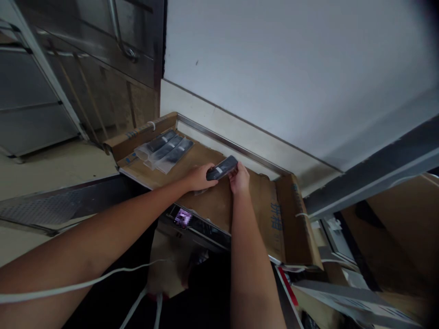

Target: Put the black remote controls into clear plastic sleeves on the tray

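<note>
Between my two hands is a dark, flat, oblong piece (222, 168) with a small white label; its exact kind I cannot make out. My left hand (201, 177) grips its left end, thumb and fingers closed about it. At its right end, my right hand (240, 177) pinches the edge. Below the left hand a bit of clear plastic shows, partly hidden. To the left, several similar dark pieces in clear plastic bags (168, 148) lie side by side, overlapping, on the cardboard-lined tray (255, 201).
A white wall (291, 82) rises behind the tray. The cardboard has raised sides at left and right (297, 219). A lit screen (183, 218) sits below the front edge. A white cord (103, 278) crosses my left forearm. A metal cabinet (30, 87) stands at left.
</note>
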`<state>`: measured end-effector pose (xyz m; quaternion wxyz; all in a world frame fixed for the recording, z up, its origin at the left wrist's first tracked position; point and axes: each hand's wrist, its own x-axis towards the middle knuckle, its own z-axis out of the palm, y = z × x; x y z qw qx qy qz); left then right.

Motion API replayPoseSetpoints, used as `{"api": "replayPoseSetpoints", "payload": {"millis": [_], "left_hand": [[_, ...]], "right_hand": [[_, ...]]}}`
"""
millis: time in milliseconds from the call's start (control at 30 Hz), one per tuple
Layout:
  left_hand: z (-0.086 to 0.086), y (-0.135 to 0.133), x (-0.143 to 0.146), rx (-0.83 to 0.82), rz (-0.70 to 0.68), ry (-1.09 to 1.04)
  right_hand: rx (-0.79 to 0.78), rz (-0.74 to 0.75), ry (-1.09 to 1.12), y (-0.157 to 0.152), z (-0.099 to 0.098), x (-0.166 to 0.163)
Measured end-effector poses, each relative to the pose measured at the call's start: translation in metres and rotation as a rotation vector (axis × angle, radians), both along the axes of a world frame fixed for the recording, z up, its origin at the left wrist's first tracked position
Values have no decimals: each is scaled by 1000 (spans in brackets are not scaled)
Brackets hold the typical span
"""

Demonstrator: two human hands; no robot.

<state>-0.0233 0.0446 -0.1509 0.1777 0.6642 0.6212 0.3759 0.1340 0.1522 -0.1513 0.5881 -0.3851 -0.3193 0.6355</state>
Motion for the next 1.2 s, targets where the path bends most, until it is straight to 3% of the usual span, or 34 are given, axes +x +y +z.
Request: {"api": "replayPoseSetpoints", "payload": {"millis": [333,600,833,1067,1200], "left_hand": [[-3,1,-1,29,-15,-42],[-4,1,0,23,-3,-57],[-5,2,-1,21,9,-88],[-1,0,-1,14,-9,-81],[0,0,-1,4,-11,-58]], "right_hand": [[14,-17,-46,0,-1,0],[118,-28,-245,0,-7,-4],[381,-223,-638,0,-5,1],[346,-219,-370,-7,7,-3],[420,-237,-418,-19,29,-10]]}}
